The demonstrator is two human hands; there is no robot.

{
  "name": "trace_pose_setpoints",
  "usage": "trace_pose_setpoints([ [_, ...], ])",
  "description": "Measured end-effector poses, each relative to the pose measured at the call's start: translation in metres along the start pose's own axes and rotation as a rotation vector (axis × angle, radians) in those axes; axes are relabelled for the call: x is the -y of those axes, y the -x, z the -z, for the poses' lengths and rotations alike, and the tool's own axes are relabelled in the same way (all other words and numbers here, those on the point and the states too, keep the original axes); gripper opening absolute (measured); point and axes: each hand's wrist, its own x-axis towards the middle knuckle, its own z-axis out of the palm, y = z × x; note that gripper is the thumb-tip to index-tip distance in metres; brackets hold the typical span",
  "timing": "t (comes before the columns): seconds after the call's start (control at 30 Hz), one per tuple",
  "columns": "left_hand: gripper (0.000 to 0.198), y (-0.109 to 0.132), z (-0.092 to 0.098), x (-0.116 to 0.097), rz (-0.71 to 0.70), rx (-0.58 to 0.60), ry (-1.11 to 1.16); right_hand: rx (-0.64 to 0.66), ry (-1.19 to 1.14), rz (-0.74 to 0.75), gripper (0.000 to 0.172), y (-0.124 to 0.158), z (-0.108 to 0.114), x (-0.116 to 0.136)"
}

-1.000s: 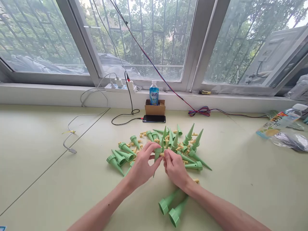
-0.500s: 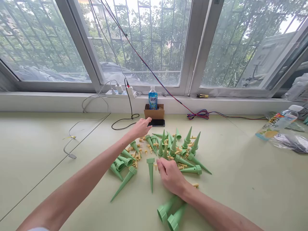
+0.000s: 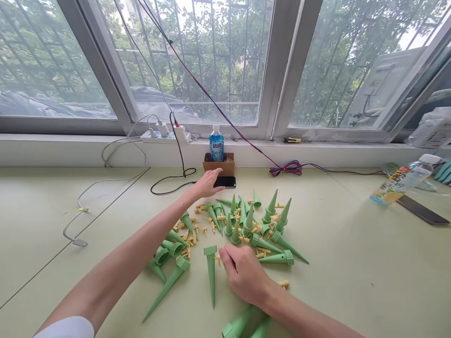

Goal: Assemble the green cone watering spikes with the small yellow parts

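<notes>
My left hand (image 3: 207,184) is stretched over the table by the black phone (image 3: 225,182), its fingers apart and holding nothing. Closed in a fist, my right hand (image 3: 243,272) is beside an upright-lying green spike (image 3: 211,277) with a ribbed cap. A small yellow piece (image 3: 218,259) shows at its fingertips; the grip on it is partly hidden. Around both hands lie several green cones, some standing point up like the green cone (image 3: 271,206), among small yellow connectors (image 3: 190,237). More green cones (image 3: 237,324) lie below my right wrist.
Behind my left hand a small cardboard box (image 3: 221,167) holds a blue bottle (image 3: 216,144). Cables and a power strip (image 3: 158,137) are at the back left. Coiled wire (image 3: 291,167), a tilted drink bottle (image 3: 401,183) and a dark phone (image 3: 423,210) are at the right.
The view has shifted, so the cones appear lower and further left. My left hand has opened wider beside the phone. My right hand stays closed beside the green spike.
</notes>
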Motion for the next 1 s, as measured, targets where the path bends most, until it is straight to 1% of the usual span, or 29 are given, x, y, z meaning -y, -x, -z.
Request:
trace_pose_setpoints([
  [0.03, 0.073, -0.003, 0.002, 0.003, -0.008, 0.007, -0.009, 0.000, 0.004, -0.004, 0.039, 0.000, 0.000, 0.000],
  [0.1, 0.076, -0.009, 0.004, 0.008, 0.004, 0.068, -0.026, 0.008, 0.005, -0.004, 0.040, 0.000, 0.000, 0.000],
  [0.2, 0.077, -0.017, 0.001, 0.013, 0.024, 0.115, -0.052, 0.014, 0.008, -0.003, 0.040, 0.000, 0.001, 0.000],
  [0.37, 0.076, -0.027, -0.012, 0.017, -0.007, 0.137, -0.083, 0.021, 0.019, -0.005, 0.040, 0.001, 0.001, 0.000],
  [0.5, 0.073, -0.033, -0.016, 0.022, -0.042, 0.154, -0.102, 0.032, 0.006, -0.013, 0.039, 0.001, 0.001, 0.000],
  [0.73, 0.071, -0.034, -0.015, 0.030, -0.063, 0.199, -0.127, 0.039, -0.001, -0.028, 0.040, 0.001, 0.001, 0.000],
  [1.0, 0.071, -0.030, -0.018, 0.029, -0.083, 0.231, -0.151, 0.051, 0.045, -0.036, 0.040, 0.002, -0.001, 0.000],
])
